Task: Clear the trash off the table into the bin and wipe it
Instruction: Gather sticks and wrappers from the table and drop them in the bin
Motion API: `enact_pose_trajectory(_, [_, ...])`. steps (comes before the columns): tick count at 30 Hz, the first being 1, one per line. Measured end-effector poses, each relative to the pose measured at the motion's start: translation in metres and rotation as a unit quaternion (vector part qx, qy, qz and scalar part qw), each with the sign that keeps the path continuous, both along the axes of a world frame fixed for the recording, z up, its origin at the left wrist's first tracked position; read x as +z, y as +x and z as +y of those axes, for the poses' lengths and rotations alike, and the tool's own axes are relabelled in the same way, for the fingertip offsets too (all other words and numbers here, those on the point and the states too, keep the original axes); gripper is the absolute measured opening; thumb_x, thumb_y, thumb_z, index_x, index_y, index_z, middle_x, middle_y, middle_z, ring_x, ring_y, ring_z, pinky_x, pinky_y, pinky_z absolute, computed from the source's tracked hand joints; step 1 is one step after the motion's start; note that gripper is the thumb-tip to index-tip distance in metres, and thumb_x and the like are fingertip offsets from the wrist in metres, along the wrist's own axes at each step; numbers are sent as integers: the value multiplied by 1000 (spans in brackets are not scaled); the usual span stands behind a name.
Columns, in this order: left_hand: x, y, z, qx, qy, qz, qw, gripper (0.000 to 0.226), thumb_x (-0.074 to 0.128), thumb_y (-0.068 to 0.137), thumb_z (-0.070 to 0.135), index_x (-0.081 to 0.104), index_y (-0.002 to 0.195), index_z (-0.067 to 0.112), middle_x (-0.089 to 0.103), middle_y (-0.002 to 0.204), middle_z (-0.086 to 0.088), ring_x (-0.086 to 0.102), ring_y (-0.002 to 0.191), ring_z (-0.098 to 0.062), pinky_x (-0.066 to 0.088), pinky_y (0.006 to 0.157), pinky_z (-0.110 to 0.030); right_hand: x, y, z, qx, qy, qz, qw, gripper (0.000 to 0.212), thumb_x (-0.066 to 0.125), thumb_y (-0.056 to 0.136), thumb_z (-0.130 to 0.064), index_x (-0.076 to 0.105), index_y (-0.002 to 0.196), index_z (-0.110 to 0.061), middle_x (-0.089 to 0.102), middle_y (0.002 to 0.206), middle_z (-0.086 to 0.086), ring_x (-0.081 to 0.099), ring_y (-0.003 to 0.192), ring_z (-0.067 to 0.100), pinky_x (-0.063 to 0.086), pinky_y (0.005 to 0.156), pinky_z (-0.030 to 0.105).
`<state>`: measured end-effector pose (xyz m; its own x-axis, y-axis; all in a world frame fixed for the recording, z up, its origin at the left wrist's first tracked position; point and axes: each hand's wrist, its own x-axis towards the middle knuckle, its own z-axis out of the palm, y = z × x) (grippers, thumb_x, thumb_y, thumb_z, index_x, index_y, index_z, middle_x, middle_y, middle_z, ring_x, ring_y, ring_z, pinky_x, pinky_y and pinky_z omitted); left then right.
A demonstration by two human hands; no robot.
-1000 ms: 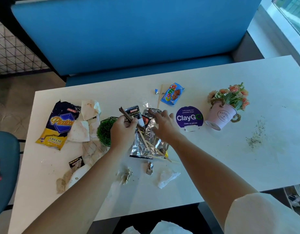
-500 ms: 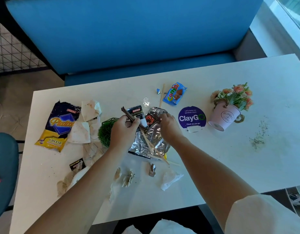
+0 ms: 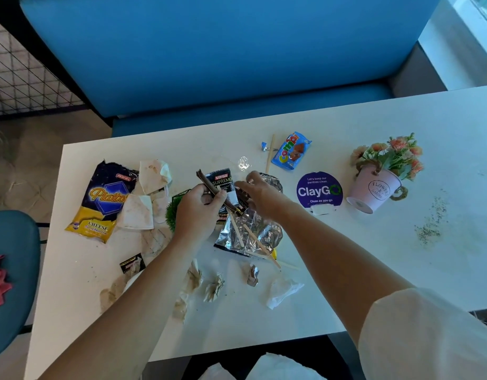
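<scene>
My left hand [image 3: 197, 212] grips a bundle of trash over the middle of the white table [image 3: 373, 256]: a dark folded wrapper [image 3: 208, 183], a black Kopiko sachet [image 3: 221, 182] and wooden stir sticks [image 3: 238, 233]. My right hand [image 3: 260, 196] reaches in beside it, fingers curled on a dark wrapper at the top of a crumpled silver foil bag [image 3: 250, 234]. A Piattos chip bag [image 3: 102, 201], stained napkins [image 3: 139, 212], a blue Combi wrapper [image 3: 291, 150] and crumpled tissues [image 3: 283, 293] lie scattered about.
A pink flower pot [image 3: 373, 190] and a purple ClayGo sign [image 3: 319, 192] stand at the right. Crumbs [image 3: 428, 231] speckle the table's right side. A blue bench [image 3: 223, 64] runs behind the table, a teal chair [image 3: 9, 270] stands at the left, and white bag edges [image 3: 275, 368] show below.
My right hand moved from the foil bag's top left toward the bundle in my left hand. My left hand kept its grip on the wrapper and sticks.
</scene>
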<state>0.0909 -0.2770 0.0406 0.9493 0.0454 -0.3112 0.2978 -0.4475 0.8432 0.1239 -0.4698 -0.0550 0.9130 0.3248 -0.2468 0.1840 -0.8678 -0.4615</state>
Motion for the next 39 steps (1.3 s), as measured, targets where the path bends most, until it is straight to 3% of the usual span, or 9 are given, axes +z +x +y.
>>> enact_pose_trajectory(2, [-1, 0, 2, -3, -13, 3, 1000, 15, 71, 95, 38, 69, 92, 23, 78, 85, 3, 74, 82, -18, 60, 79, -58, -2, 4, -3, 14, -20, 17, 1000, 79, 76, 86, 0, 40, 153, -23, 33, 142, 6, 64, 96, 23, 59, 85, 30])
enact_pose_trajectory(9, [2, -2, -1, -8, -21, -8, 1000, 11, 71, 97, 34, 68, 91, 25, 79, 85, 5, 73, 76, -10, 62, 80, -53, 12, 2, -9, 0, -8, 2, 1000, 48, 79, 86, -9, 56, 129, -8, 40, 131, 11, 56, 89, 19, 51, 80, 26])
enact_pose_trajectory(15, [0, -6, -8, -8, -29, 1, 1000, 10, 70, 97, 33, 68, 94, 24, 79, 85, 5, 74, 83, -10, 61, 83, -53, 21, -6, -19, -35, 18, 4, 999, 30, 76, 89, -12, 62, 115, -7, 62, 115, 13, 62, 95, 28, 52, 80, 38])
enact_pose_trajectory(19, [2, -8, -15, -9, -29, -3, 1000, 9, 71, 97, 35, 69, 95, 26, 79, 87, 3, 75, 84, -14, 61, 82, -53, 25, -26, -35, -138, 71, 49, 987, 42, 75, 90, -9, 64, 130, -16, 72, 113, 8, 69, 96, 25, 56, 83, 33])
enact_pose_trajectory(23, [6, -12, -32, -32, -9, -7, 999, 13, 70, 97, 33, 69, 98, 20, 76, 83, 2, 74, 77, -13, 61, 74, -42, 38, -55, -56, -290, 170, 55, 940, 18, 73, 92, -11, 64, 108, -14, 62, 81, -5, 59, 65, 7, 41, 52, 9])
enact_pose_trajectory(25, [9, -15, -47, -51, -12, -6, 999, 13, 69, 97, 34, 69, 98, 20, 76, 84, 2, 74, 77, -16, 62, 76, -41, 44, -71, -66, -352, 205, 45, 912, 15, 75, 91, -17, 63, 99, -15, 62, 77, -6, 60, 63, 12, 47, 57, 21])
enact_pose_trajectory(29, [15, -21, -86, -94, 14, -12, 995, 17, 68, 98, 32, 69, 101, 15, 77, 88, 0, 72, 79, -16, 49, 67, -13, 65, -106, -89, -416, 288, 42, 862, 14, 75, 91, -18, 67, 99, -11, 72, 79, 9, 60, 58, 15, 52, 59, 32])
enact_pose_trajectory(33, [16, -34, -143, -134, -22, 6, 991, 12, 71, 96, 29, 68, 96, 18, 76, 85, 1, 75, 83, -24, 62, 76, -44, 91, -146, -130, -466, 378, 24, 799, 10, 70, 94, -10, 67, 101, -4, 74, 69, 3, 59, 56, 11, 47, 53, 24])
enact_pose_trajectory(39, [17, -79, -262, -225, -25, -17, 974, 9, 71, 94, 32, 65, 89, 28, 74, 88, 4, 73, 84, -19, 62, 78, -51, 108, -216, -215, -534, 446, -9, 719, 7, 71, 94, -10, 65, 98, -9, 75, 76, 9, 63, 65, 18, 51, 60, 28])
